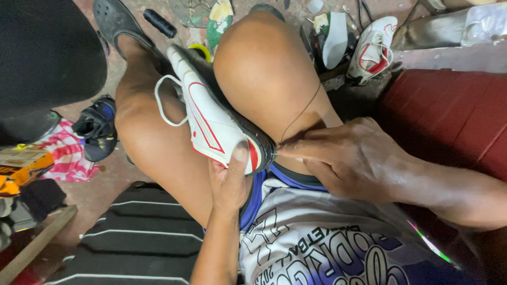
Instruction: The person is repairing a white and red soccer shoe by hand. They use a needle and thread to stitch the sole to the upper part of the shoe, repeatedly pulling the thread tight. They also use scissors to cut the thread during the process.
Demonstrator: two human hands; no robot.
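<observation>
Work piece: a white football boot with red trim [211,124] was clamped between the person's bare knees, toe toward 5 o'clock, heel toward 11 o'clock.
Left hand: the left hand [228,182] was closed around the toe end from 6 o'clock, thumb pressed flat on the white upper.
Right hand: the right hand [351,158] came in from 3 o'clock, fingertips pinched shut at the toe's sole edge; whether they held a needle could not be told.
Thread: a dark thread [302,113] ran from that pinch up toward 12 o'clock across the right knee.
Surroundings: a second white and red shoe [373,50] lay at 1 o'clock; a dark sandal [97,129] at 9 o'clock.
Risk: in my judgement, a slip at the pinch could prick the left thumb close by; a hard pull could snap the thread or drag it across the skin.
</observation>
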